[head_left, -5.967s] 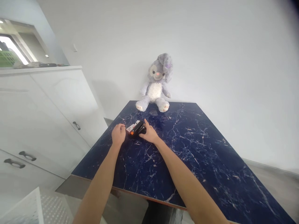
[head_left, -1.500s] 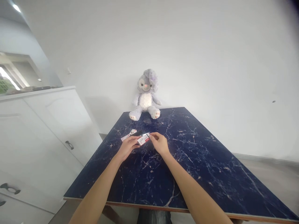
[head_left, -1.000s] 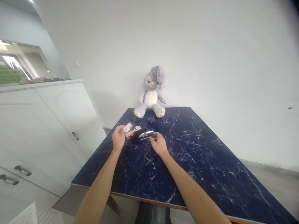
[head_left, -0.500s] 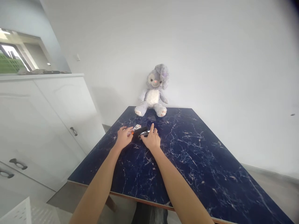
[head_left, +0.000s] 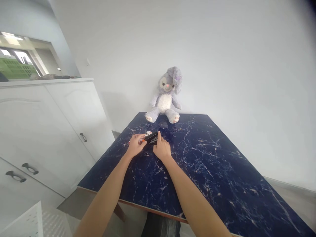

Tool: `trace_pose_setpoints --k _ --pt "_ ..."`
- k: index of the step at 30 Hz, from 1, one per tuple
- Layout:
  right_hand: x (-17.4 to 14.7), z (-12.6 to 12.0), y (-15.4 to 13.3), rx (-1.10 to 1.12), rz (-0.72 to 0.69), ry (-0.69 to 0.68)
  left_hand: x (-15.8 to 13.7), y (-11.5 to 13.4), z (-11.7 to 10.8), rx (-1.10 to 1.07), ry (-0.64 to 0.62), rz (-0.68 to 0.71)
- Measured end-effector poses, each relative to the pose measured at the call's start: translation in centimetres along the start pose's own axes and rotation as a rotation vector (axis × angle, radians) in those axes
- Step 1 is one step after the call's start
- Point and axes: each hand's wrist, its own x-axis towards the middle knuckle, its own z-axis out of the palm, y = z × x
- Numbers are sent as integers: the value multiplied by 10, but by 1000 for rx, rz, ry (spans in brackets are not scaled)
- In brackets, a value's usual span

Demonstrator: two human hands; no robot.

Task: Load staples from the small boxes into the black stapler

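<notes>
My left hand [head_left: 134,145] rests on the dark blue table [head_left: 197,171], its thumb and fingers closed on the near end of a black oblong object [head_left: 151,136]. An orange piece [head_left: 142,141] shows beside those fingers. My right hand [head_left: 162,148] has its index finger stretched forward, its tip at the black object's far end; the other fingers are partly bent. Between the hands, close to the right thumb, lies a small dark object with silvery parts [head_left: 153,141], too small to name. Behind the left fingers sits a small white printed box or card [head_left: 148,133].
A grey plush toy [head_left: 166,95] sits at the table's far edge against the white wall. White cabinets [head_left: 61,125] with dark handles stand at left. A white perforated container [head_left: 32,220] is at the lower left, below the table's height.
The view has shifted slightly left. My left fingers have closed in on the black object. My right index fingertip has come to its far end, and the right thumb has drawn in.
</notes>
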Motion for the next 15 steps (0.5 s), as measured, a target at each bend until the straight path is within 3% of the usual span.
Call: trace_pose_setpoints --k 2,5,12,15 --pt "-3 -1 -2 -42 88 84 0 -2 3 23 16 -80" --pt "-4 -3 -1 -60 124 80 1 -5 6 135 -7 -165" --pt "-3 0 4 -73 33 27 1 -12 -3 149 -20 -128" --pt "-3 3 5 -70 24 28 2 -10 -5 87 31 -66"
